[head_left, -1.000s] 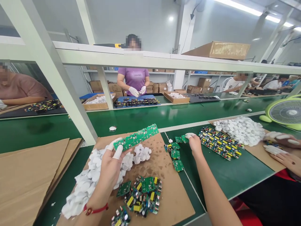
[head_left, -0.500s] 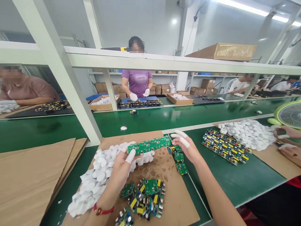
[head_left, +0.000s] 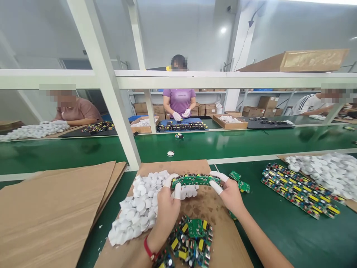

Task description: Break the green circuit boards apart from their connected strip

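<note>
A long green circuit board strip [head_left: 196, 181] is held level above the cardboard sheet [head_left: 223, 230]. My left hand [head_left: 169, 199], with white finger covers and a red wristband, pinches its left end. The right end sits between the covered thumb and fingers of my right hand [head_left: 229, 190]. White round pieces [head_left: 139, 204] lie heaped left of my left hand, and a few more show just under the strip. Below is a pile of small boards [head_left: 192, 240] with yellow and black parts. Loose green boards [head_left: 243, 186] lie just right of my right hand.
A green conveyor [head_left: 150, 147] crosses behind, carrying a white piece [head_left: 170, 153] and a small board [head_left: 179, 136]. Boards [head_left: 299, 190] and more white pieces lie right. Cardboard sheets [head_left: 55, 208] are at left, beside a metal post [head_left: 122, 123]. People work across the conveyor.
My right hand has closed on the strip's right end, where its fingers were spread before. The strip is now level, its component side partly showing. The view has shifted left.
</note>
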A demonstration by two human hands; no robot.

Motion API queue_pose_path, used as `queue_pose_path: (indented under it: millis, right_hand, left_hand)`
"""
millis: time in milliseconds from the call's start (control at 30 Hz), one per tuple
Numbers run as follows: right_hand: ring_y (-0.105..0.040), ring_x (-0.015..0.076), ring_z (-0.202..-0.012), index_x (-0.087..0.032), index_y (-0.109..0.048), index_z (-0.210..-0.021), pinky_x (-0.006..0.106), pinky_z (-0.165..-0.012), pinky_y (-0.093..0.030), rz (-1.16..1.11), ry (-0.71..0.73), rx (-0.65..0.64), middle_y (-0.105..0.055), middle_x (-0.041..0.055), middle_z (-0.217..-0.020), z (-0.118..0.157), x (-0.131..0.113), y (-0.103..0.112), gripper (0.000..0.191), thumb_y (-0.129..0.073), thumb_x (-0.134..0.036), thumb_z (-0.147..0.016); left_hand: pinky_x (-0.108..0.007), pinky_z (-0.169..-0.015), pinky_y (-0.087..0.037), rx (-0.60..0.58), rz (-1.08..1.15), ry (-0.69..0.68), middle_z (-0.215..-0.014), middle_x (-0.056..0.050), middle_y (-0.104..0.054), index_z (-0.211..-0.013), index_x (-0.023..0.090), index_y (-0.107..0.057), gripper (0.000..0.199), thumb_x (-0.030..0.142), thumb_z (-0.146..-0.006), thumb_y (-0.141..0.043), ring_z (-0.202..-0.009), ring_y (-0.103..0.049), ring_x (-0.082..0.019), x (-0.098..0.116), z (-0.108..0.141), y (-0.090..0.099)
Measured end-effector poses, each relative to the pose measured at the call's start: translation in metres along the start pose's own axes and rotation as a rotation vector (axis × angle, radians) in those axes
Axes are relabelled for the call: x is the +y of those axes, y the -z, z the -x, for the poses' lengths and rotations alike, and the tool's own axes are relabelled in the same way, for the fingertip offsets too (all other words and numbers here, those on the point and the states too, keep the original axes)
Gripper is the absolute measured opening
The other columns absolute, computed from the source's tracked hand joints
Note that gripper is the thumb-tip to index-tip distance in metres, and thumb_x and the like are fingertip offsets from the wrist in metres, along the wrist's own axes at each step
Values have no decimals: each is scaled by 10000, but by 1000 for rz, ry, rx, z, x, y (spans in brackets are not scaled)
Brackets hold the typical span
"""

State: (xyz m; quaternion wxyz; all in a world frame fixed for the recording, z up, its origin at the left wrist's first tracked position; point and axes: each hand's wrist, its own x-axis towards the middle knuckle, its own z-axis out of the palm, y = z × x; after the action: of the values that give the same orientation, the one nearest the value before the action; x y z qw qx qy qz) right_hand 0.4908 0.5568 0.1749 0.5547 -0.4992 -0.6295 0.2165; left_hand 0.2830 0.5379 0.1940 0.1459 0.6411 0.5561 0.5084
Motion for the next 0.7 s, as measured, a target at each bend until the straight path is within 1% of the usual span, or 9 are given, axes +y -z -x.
queue_pose_path:
  millis: [100,167,200,300,400,433,500,600,700]
  right_hand:
    - [-636,290,-888,-185,-689,-951,448,-842,-482,44,-25,119,-688,110,-965,-1,-1,2,331,-620,-379,-691]
    - [-628,286,-896,-168,-680,-950,450,-851,-472,-33,-86,208,-684,110,-971,-7,1,8,348,-640,-371,-669]
    - [-621,280,-908,-160,-671,-952,442,-857,-468,-132,-129,264,-681,105,-977,-11,3,12,360,-659,-358,-651]
    - [-609,244,-913,-153,-648,-926,388,-831,-483,-500,-248,434,-676,76,-947,-21,11,25,380,-717,-301,-582]
    - [-623,209,-789,-155,-635,-848,349,-706,-515,-689,-294,484,-670,50,-856,-27,17,31,333,-723,-291,-557]
    - [-624,202,-752,-155,-631,-822,343,-670,-518,-712,-296,479,-667,46,-831,-28,19,32,316,-721,-298,-555]
    - [-624,195,-723,-157,-628,-791,338,-641,-520,-768,-297,463,-662,44,-807,-29,20,32,297,-720,-298,-546]
    - [-624,203,-774,-165,-631,-786,338,-658,-521,-824,-292,430,-663,49,-823,-30,21,31,285,-707,-305,-549]
    - [-622,211,-824,-176,-637,-820,333,-673,-519,-835,-291,389,-667,52,-857,-31,21,32,305,-698,-325,-560]
  left_hand:
    - [-419,-823,-461,89,-65,-15,-940,-130,-664,-1030,157,-561,291,316,-826,-427,-920,-610,-282,4,-1,3]
    - [-398,-834,-457,64,14,-15,-959,-120,-652,-1072,152,-534,305,308,-832,-429,-933,-605,-259,12,-1,3]
    - [-382,-831,-459,8,73,-10,-969,-110,-646,-1092,152,-519,309,298,-834,-432,-934,-603,-243,16,-1,2]
    - [-319,-787,-474,-337,200,-24,-958,-77,-640,-1091,158,-520,289,249,-827,-449,-885,-604,-197,32,0,-9]
    - [-260,-719,-478,-719,177,-106,-957,-56,-641,-998,165,-571,231,225,-822,-434,-819,-599,-165,47,1,-29]
    - [-252,-715,-476,-807,155,-141,-925,-45,-648,-923,168,-592,191,209,-808,-445,-808,-598,-164,51,1,-37]
    - [-275,-748,-467,-899,97,-186,-795,-34,-651,-714,166,-588,92,146,-737,-502,-788,-598,-185,56,0,-50]
    - [-393,-849,-426,-821,36,-153,-679,-77,-630,-519,165,-502,158,33,-599,-535,-842,-592,-269,56,-4,-62]
    - [-471,-887,-394,-627,68,-53,-790,-147,-647,-631,142,-574,105,64,-651,-505,-906,-582,-307,50,-15,-61]
